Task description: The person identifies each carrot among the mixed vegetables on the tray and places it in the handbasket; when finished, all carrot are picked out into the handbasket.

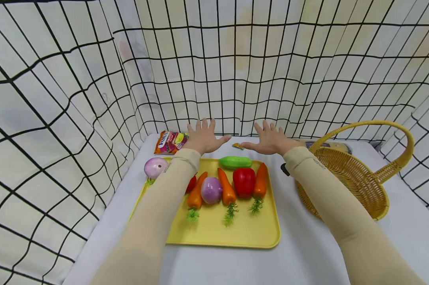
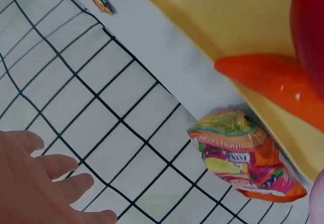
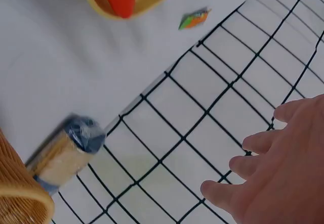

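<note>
Both hands are stretched forward with fingers spread, holding nothing. In the head view the left hand (image 1: 204, 139) is above the far edge of the yellow tray (image 1: 221, 237), beside an orange candy bag (image 1: 170, 142). The right hand (image 1: 271, 139) hovers past the tray's far right corner, its thumb near a small wrapped candy (image 1: 237, 146). On the tray lie orange carrots (image 1: 227, 186), a purple onion (image 1: 211, 190), a red bell pepper (image 1: 244, 182) and a green vegetable (image 1: 235, 162). Another onion (image 1: 155, 168) sits at the tray's far left corner. The left sleeve hides part of the tray.
A wicker basket (image 1: 346, 174) with a tall handle stands on the right, partly behind the right sleeve. Behind it lies a clear-wrapped packet (image 3: 66, 153). White cloth walls with black netting (image 1: 221, 79) enclose the table's back and sides.
</note>
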Action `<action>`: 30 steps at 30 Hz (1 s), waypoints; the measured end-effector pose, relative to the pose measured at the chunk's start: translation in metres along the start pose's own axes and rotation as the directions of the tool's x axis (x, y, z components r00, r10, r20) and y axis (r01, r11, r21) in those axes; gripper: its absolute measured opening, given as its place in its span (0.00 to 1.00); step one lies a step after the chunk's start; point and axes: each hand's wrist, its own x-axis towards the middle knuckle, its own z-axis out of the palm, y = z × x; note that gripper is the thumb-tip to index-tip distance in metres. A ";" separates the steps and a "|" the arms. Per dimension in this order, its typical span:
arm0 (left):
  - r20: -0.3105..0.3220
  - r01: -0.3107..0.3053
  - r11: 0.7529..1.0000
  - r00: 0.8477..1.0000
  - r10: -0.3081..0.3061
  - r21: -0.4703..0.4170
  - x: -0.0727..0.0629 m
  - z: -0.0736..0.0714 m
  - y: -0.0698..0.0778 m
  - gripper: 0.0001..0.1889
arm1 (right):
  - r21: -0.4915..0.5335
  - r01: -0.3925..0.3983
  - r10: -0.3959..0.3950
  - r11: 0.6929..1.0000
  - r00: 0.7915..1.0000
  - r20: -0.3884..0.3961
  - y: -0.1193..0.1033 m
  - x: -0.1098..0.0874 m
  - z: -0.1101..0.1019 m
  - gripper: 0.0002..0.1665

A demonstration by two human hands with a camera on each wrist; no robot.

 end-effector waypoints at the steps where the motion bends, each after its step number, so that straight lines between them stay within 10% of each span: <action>1: 0.000 -0.013 1.000 1.000 0.013 -0.006 -0.001 0.003 0.000 0.52 | -0.008 0.004 -0.004 1.000 1.000 -0.004 0.000 -0.002 0.004 0.63; 20: -0.077 0.044 0.976 0.995 -0.062 -0.212 -0.072 0.013 -0.076 0.54 | 0.306 0.016 0.004 0.952 0.998 -0.064 0.023 -0.053 0.080 0.50; 30: -0.124 0.179 0.858 0.955 -0.268 -0.481 -0.131 0.018 -0.139 0.47 | 0.508 -0.021 0.098 0.861 0.987 -0.126 0.018 -0.085 0.106 0.40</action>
